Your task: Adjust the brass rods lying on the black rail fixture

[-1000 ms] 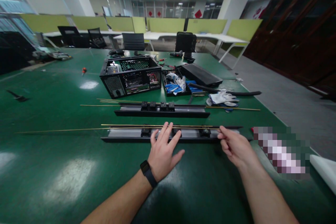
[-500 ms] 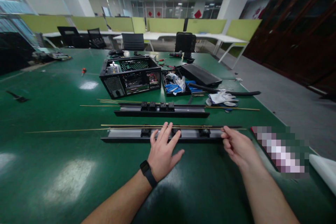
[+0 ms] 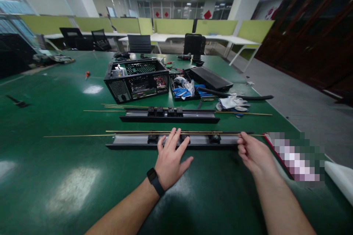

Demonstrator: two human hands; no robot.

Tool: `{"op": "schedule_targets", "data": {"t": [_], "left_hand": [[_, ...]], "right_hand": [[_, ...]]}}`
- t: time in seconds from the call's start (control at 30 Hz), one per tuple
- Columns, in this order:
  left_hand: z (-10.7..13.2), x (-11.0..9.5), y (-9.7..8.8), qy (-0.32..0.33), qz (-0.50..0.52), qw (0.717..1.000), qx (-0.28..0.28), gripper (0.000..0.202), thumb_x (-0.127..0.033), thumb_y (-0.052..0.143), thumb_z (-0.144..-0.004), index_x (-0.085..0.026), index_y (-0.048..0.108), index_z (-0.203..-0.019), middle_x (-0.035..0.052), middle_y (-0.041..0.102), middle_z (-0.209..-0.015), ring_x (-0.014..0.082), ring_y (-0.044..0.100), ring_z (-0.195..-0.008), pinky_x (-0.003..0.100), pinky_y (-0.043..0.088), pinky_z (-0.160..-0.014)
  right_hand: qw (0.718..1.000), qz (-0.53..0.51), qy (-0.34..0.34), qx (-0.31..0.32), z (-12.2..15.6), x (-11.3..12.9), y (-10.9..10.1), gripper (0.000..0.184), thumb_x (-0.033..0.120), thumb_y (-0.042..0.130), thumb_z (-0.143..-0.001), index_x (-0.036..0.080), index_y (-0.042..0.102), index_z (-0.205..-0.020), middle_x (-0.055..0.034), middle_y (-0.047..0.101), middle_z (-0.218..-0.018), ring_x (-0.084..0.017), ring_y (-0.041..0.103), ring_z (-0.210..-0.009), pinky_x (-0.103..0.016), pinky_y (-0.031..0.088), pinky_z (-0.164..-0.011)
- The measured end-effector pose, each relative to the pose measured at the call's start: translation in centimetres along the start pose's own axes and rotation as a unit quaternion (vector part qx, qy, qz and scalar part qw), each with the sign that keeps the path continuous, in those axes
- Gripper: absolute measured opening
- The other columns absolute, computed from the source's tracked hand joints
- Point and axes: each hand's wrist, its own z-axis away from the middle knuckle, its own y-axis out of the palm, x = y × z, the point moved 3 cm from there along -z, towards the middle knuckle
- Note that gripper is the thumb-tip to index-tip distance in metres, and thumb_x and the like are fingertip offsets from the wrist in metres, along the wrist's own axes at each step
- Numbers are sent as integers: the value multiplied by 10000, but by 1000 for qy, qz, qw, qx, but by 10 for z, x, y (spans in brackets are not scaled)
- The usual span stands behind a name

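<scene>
A long black channel (image 3: 132, 146) with a pale inner floor lies across the green table before me. Small black blocks (image 3: 215, 137) sit along it, one partly hidden by my fingers. My left hand (image 3: 173, 154), a dark watch on its wrist, rests with fingers spread over the channel's middle, its fingertips at the thin brass rods. Pinched in my right hand (image 3: 252, 152), near the channel's right end, is a thin brass rod (image 3: 74, 136) that runs along the channel and sticks out far to the left. A second brass rod (image 3: 124, 131) lies just behind it.
Behind lies another black channel (image 3: 171, 119) with several blocks and brass rods. Farther back are an open black computer case (image 3: 138, 80), a tray with gloves (image 3: 184, 90), a black panel (image 3: 211, 78) and white gloves (image 3: 233, 103). A blurred-out flat item (image 3: 295, 158) lies at right.
My right hand has moved slightly right, drawing the brass rod with it; the rod's left end sits farther right. My left hand has stayed in place.
</scene>
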Motion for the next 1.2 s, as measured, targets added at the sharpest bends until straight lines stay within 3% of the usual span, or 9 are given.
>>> {"op": "schedule_targets", "data": {"t": [0.1, 0.33, 0.5, 0.57, 0.73, 0.8, 0.97, 1.03, 1.2], "left_hand": [[0, -1, 0, 2, -2, 1000, 1, 579, -368, 695, -901, -242, 543, -1445, 166, 382, -1617, 352, 348, -1502, 580, 289, -1159], [0, -1, 0, 1, -2, 1000, 4, 578, -372, 680, -911, -242, 531, -1455, 164, 370, -1624, 344, 335, -1509, 580, 279, -1164], [0, 0, 1, -1, 0, 1000, 4, 561, -373, 672, -919, -246, 534, -1448, 163, 372, -1623, 338, 326, -1514, 584, 272, -1164], [1, 0, 1, 0, 1, 1000, 5, 565, -377, 666, -923, -242, 526, -1453, 164, 370, -1624, 337, 322, -1517, 586, 272, -1162], [0, 0, 1, 2, 2, 1000, 9, 565, -380, 654, -933, -242, 517, -1463, 165, 359, -1629, 336, 315, -1520, 587, 270, -1161], [0, 0, 0, -2, 2, 1000, 9, 563, -374, 659, -930, -246, 521, -1460, 165, 360, -1629, 337, 315, -1520, 589, 268, -1162], [0, 0, -1, -4, 1, 1000, 6, 568, -372, 678, -915, -257, 532, -1452, 159, 375, -1623, 344, 329, -1512, 588, 272, -1164], [0, 0, 0, -3, 2, 1000, 9, 569, -375, 669, -921, -249, 525, -1457, 160, 368, -1626, 339, 323, -1516, 586, 270, -1165], [1, -1, 1, 2, 2, 1000, 11, 569, -377, 651, -935, -239, 510, -1468, 163, 361, -1629, 330, 310, -1523, 583, 268, -1163]], "right_hand": [[999, -11, -8, -40, -3, 4, -6, 167, 222, 614, -961, 150, 619, -810, 36, 556, -566, -49, 374, -306, -141, 225, -223], [992, 46, 34, 113, 11, -14, 16, 227, 323, 773, -844, 147, 635, -806, 10, 605, -587, -46, 356, -296, -141, 196, -210], [1000, 5, -25, -16, -4, -2, -3, 201, 293, 723, -884, 158, 611, -785, 36, 565, -568, -49, 380, -313, -139, 223, -226], [999, -4, -23, -38, -5, 1, -7, 186, 292, 679, -918, 154, 618, -808, 30, 570, -575, -51, 384, -315, -142, 223, -228], [996, 35, 8, 82, 7, -8, 11, 215, 324, 755, -856, 132, 658, -873, 6, 616, -620, -48, 379, -317, -139, 204, -224], [994, 44, 8, 100, 8, -11, 13, 217, 314, 771, -839, 138, 644, -830, 8, 615, -616, -46, 377, -313, -138, 200, -221], [999, 7, -35, -32, -6, 1, -7, 185, 246, 673, -917, 159, 595, -774, 36, 571, -567, -49, 389, -310, -140, 234, -230], [999, 3, -27, -44, -7, 4, -10, 169, 253, 657, -931, 151, 611, -804, 31, 577, -572, -48, 383, -306, -138, 223, -228], [997, 30, 28, 73, 10, -7, 11, 175, 299, 701, -905, 132, 650, -891, 12, 605, -600, -48, 371, -300, -137, 199, -219]]}}
